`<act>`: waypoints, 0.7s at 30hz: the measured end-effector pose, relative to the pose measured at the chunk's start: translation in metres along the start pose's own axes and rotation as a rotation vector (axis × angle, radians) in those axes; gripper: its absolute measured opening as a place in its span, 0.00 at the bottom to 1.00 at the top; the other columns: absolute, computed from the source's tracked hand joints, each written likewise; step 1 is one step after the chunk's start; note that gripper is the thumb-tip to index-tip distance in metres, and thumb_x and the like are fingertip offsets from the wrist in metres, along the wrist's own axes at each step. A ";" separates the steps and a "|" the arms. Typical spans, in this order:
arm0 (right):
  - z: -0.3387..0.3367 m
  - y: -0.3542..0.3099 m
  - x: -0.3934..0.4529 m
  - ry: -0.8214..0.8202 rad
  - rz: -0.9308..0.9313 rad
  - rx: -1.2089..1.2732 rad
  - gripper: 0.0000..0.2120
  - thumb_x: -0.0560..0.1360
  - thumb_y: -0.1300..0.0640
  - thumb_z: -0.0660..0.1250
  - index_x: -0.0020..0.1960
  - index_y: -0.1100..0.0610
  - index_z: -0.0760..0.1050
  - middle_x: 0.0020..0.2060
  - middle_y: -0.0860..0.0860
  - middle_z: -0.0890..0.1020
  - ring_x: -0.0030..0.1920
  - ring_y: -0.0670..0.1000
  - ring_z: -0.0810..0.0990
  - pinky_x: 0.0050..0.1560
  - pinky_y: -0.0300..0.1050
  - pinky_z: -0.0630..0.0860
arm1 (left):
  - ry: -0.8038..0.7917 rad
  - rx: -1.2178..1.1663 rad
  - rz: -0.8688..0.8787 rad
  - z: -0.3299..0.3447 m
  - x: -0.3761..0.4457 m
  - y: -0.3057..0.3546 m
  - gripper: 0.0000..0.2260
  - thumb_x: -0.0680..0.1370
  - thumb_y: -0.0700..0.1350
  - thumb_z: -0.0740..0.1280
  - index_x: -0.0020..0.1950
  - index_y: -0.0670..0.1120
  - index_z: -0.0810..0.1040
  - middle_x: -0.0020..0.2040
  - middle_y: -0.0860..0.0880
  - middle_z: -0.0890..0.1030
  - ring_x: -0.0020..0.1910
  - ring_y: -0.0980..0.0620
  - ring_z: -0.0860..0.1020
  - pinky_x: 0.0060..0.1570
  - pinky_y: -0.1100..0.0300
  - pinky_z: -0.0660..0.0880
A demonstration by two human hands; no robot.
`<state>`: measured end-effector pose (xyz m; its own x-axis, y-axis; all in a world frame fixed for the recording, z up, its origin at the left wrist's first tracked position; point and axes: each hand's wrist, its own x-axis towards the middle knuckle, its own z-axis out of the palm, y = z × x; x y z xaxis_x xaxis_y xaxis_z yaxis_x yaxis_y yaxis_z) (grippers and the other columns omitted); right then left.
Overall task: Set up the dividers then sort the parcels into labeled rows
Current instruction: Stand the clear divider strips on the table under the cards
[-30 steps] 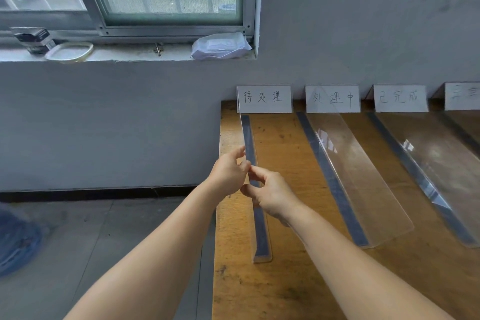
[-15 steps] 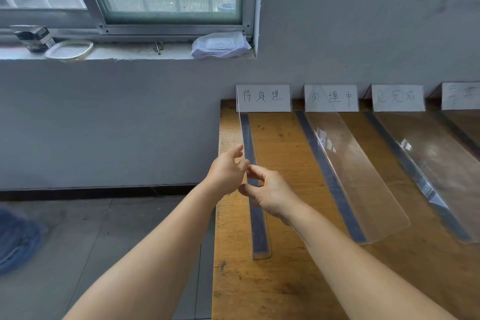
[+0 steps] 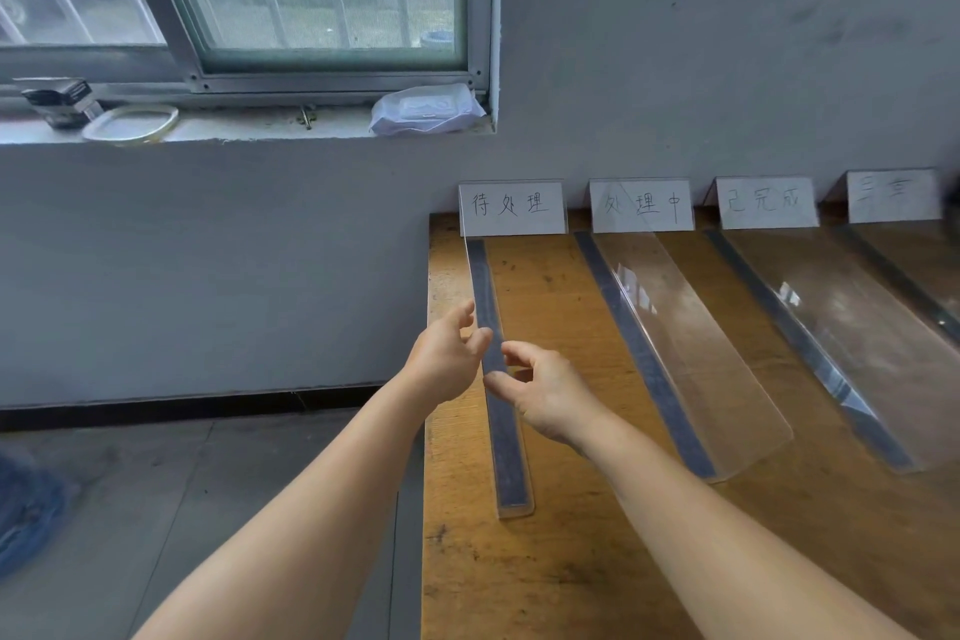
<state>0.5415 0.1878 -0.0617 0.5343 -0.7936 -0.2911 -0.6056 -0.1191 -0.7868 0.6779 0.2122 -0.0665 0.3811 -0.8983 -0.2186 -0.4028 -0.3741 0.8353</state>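
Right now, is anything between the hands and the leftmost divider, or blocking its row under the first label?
Nothing visible. Both the left hand and right hand are at the leftmost divider, which stands on the table under the first label. The next divider stands apart, to the right.

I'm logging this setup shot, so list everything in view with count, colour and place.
table: one, orange-brown wood, against the wall
dividers: four in view, clear with dark base strips, in rows on the table
labels: four, white, handwritten, along the table's back edge
packet: one, white, on the windowsill
ring: one, pale, on the windowsill
left hand, right hand: both at the leftmost divider
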 end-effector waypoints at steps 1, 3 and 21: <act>-0.001 0.001 -0.001 0.009 0.001 -0.017 0.28 0.77 0.48 0.65 0.74 0.51 0.62 0.70 0.50 0.70 0.68 0.50 0.70 0.64 0.46 0.70 | -0.002 0.011 0.004 0.000 -0.001 0.000 0.25 0.82 0.49 0.59 0.77 0.50 0.57 0.74 0.49 0.67 0.69 0.51 0.69 0.63 0.57 0.67; -0.006 0.001 -0.003 0.039 0.003 -0.061 0.27 0.78 0.46 0.64 0.74 0.51 0.63 0.70 0.50 0.70 0.68 0.50 0.69 0.66 0.47 0.69 | 0.000 0.067 0.018 0.001 -0.002 0.002 0.25 0.82 0.50 0.59 0.77 0.50 0.57 0.74 0.49 0.65 0.70 0.50 0.68 0.63 0.57 0.67; -0.115 0.037 -0.060 0.308 0.004 -0.630 0.32 0.79 0.41 0.58 0.78 0.50 0.51 0.77 0.47 0.57 0.77 0.51 0.51 0.74 0.51 0.49 | -0.001 0.799 0.518 0.056 -0.042 0.104 0.25 0.81 0.52 0.59 0.76 0.48 0.58 0.76 0.50 0.61 0.75 0.49 0.58 0.71 0.53 0.58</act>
<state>0.4191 0.1623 -0.0110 0.3962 -0.9167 -0.0524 -0.8836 -0.3651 -0.2931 0.5739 0.1980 0.0011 -0.0044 -0.9967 0.0815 -0.9712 0.0237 0.2371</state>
